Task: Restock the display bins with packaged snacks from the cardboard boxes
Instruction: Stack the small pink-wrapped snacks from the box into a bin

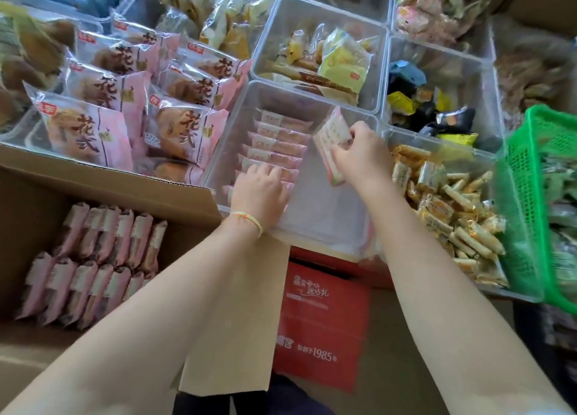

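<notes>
Your cardboard box (37, 214) of packets sits left of the clear bin (327, 227), where a packet row (274, 146) lies; a basket (524, 202) stands far right.

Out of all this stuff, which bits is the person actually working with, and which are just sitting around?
In use:
clear bin
row of pink packets
packet pinched in right hand
left hand resting on the row
cardboard box of pink packets

Just there:
green basket
red carton
yellow snacks bin
gold-wrapped sticks
</notes>
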